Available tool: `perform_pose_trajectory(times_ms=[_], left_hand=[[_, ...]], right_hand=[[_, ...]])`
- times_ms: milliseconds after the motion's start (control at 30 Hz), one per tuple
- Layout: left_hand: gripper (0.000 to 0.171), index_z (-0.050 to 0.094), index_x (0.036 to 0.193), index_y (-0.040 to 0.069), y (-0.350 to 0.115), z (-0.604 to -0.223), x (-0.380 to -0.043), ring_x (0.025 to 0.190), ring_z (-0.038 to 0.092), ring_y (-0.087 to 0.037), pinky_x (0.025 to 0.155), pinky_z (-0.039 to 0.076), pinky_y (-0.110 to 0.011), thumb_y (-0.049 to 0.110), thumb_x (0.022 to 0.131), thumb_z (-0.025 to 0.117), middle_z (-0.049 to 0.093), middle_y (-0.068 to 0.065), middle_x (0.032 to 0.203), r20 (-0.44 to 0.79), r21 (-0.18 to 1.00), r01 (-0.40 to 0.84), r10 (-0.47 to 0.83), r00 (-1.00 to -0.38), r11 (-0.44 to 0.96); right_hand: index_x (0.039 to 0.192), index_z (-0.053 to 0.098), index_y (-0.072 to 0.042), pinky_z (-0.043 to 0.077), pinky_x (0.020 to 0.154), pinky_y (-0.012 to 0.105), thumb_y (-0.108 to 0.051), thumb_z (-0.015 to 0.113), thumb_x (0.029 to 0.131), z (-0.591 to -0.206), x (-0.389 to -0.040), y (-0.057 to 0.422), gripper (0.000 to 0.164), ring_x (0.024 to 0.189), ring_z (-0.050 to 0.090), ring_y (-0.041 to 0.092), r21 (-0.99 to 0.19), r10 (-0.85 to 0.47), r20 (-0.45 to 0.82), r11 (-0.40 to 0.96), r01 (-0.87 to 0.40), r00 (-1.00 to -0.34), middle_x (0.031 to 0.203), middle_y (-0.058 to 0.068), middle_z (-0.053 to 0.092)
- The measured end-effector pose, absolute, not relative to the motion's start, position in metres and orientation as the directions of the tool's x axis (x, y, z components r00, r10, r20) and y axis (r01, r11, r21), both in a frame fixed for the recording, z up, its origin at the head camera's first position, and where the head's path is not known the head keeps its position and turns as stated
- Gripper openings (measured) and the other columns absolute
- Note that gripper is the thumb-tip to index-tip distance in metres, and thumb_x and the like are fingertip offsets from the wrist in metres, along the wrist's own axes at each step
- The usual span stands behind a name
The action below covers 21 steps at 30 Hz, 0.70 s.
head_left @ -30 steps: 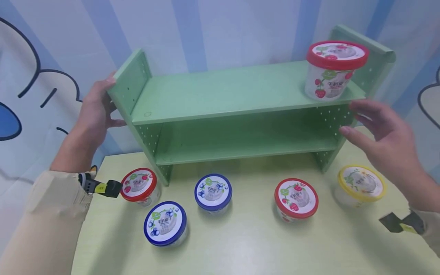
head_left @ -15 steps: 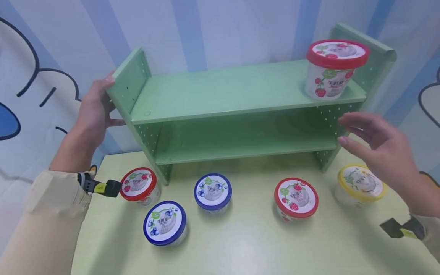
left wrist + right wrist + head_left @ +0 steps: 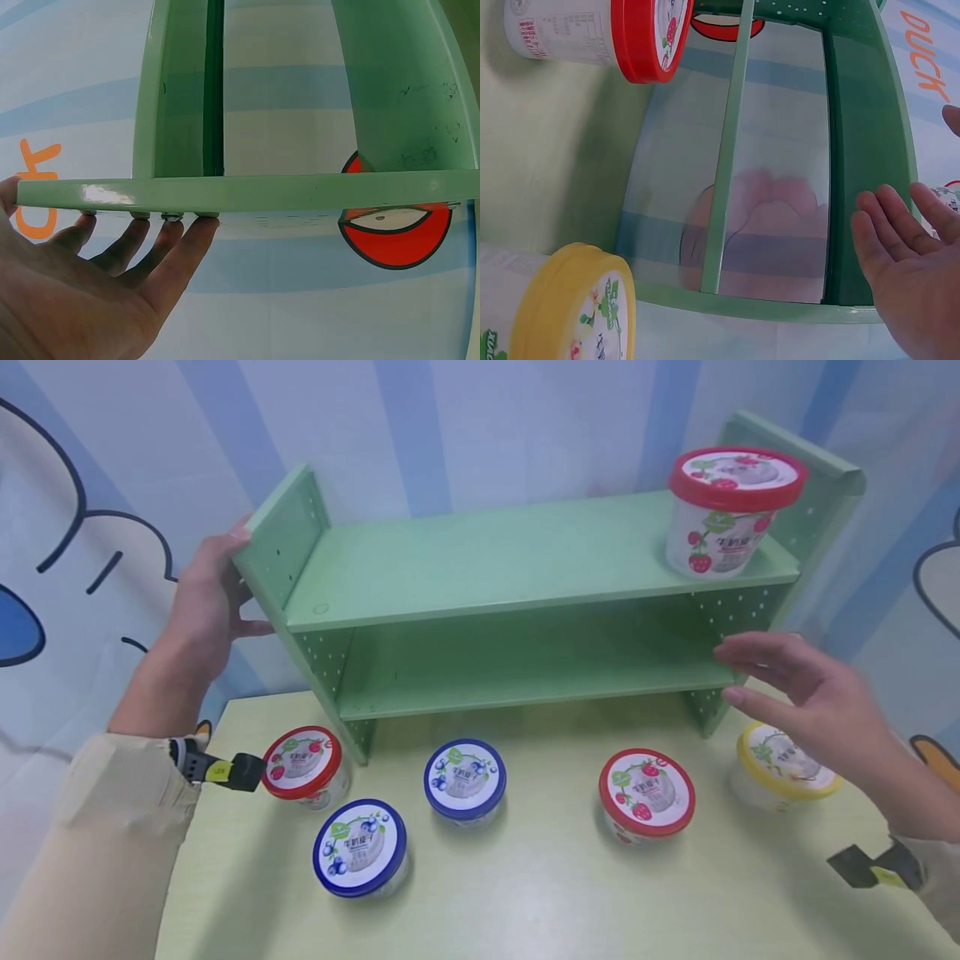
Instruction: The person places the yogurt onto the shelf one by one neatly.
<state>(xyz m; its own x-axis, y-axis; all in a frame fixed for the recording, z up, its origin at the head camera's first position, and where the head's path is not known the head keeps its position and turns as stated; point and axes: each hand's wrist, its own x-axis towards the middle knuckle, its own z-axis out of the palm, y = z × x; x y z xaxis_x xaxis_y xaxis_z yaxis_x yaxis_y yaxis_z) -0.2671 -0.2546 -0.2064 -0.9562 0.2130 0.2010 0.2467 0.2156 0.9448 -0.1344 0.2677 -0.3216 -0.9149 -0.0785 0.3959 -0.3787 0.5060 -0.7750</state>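
Observation:
My left hand (image 3: 206,593) holds the upper left side panel of a green two-tier shelf (image 3: 480,560). In the left wrist view its spread fingers (image 3: 176,262) touch the panel's outer face, and the thumb is at the panel's end. My right hand (image 3: 802,693) is in the air before the shelf's right end, fingers loosely bent, nothing in it. Just below it in the head view is a yellow-lidded tub (image 3: 780,777), partly hidden by the wrist. A red-lidded tub with strawberry print (image 3: 720,539) stands upright on the top board's right end.
Before the shelf stand two blue-lidded tubs, one further forward (image 3: 360,847) and one further back (image 3: 465,781). Red-lidded tubs stand at the left (image 3: 303,764) and right of centre (image 3: 647,793). A patterned wall (image 3: 487,435) rises behind the table (image 3: 525,893).
My right hand has moved down and left, from beside the top board to the level of the lower board, now overlapping the yellow lid. My left hand, the shelf and tubs stay put.

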Motion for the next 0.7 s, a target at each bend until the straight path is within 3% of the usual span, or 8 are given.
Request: perform_pose_trajectory(times_ms=[133, 467, 700], left_hand=[[0.053, 0.04, 0.148, 0.039, -0.255, -0.207, -0.267, 0.131, 0.039, -0.03, 0.098, 0.019, -0.078, 0.056, 0.1, 0.026, 0.046, -0.009, 0.142, 0.201, 0.943, 0.248, 0.214, -0.956, 0.22], [0.053, 0.042, 0.147, 0.038, -0.254, -0.206, -0.267, 0.13, 0.04, -0.031, 0.098, 0.019, -0.077, 0.055, 0.1, 0.026, 0.047, -0.008, 0.141, 0.195, 0.948, 0.238, 0.206, -0.959, 0.21], [0.053, 0.04, 0.148, 0.039, -0.254, -0.207, -0.267, 0.131, 0.039, -0.03, 0.099, 0.018, -0.077, 0.056, 0.1, 0.026, 0.044, -0.008, 0.143, 0.186, 0.952, 0.228, 0.206, -0.961, 0.202]], right_hand=[[0.135, 0.054, -0.006, 0.042, 0.088, 0.009, 0.003, 0.074, 0.086, -0.326, -0.136, 0.268, 0.054, 0.117, 0.053, 0.001, -0.768, -0.097, 0.35, 0.541, -0.344, -0.932, 0.128, -0.003, 0.058], [0.134, 0.054, -0.002, 0.042, 0.092, 0.012, 0.01, 0.075, 0.081, -0.339, -0.134, 0.264, 0.059, 0.12, 0.053, 0.005, -0.801, -0.195, 0.324, 0.465, -0.378, -0.926, 0.129, 0.003, 0.059], [0.136, 0.053, -0.006, 0.04, 0.094, 0.012, 0.006, 0.08, 0.077, -0.35, -0.13, 0.263, 0.066, 0.122, 0.051, 0.003, -0.804, -0.225, 0.292, 0.468, -0.366, -0.93, 0.132, 0.005, 0.058]])
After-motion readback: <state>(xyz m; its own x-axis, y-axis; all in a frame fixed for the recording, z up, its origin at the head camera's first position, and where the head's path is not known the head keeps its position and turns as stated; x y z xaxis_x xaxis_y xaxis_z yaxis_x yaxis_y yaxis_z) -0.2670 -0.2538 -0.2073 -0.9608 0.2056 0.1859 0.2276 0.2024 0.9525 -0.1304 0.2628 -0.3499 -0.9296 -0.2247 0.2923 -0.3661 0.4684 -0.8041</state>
